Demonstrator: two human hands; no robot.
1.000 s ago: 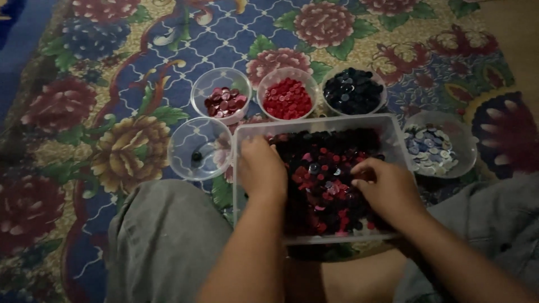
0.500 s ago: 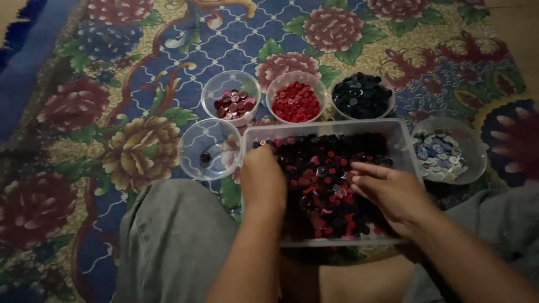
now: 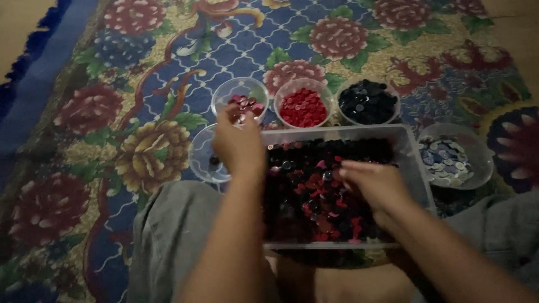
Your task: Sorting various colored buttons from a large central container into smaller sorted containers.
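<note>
1. The clear rectangular tray [image 3: 412,168], full of mixed dark and red buttons [image 3: 317,191], sits on the flowered carpet [image 3: 140,73] right in front of the person's crossed legs in grey trousers [image 3: 174,235].
2. The left hand [image 3: 238,145] is lifted over the far-left corner of the tray, reaching toward the small clear bowl with maroon buttons [image 3: 242,102]. Its fingers are curled together, but I cannot tell from this side whether a button is pinched in them.
3. The right hand [image 3: 377,188] lies low over the near-right part of the tray, fingers bent and loosely spread on the button heap; if it holds something, this is hidden.
4. To do this well, I think the left hand should come fully above the maroon bowl before it opens, because a nearly empty bowl [image 3: 205,160] lies just beside, under the wrist.
5. Along the far edge of the tray stand also a bowl of red buttons [image 3: 303,106] and a bowl of black buttons [image 3: 368,102].
6. At the right edge sits a bowl of pale blue buttons [image 3: 449,160].
</note>
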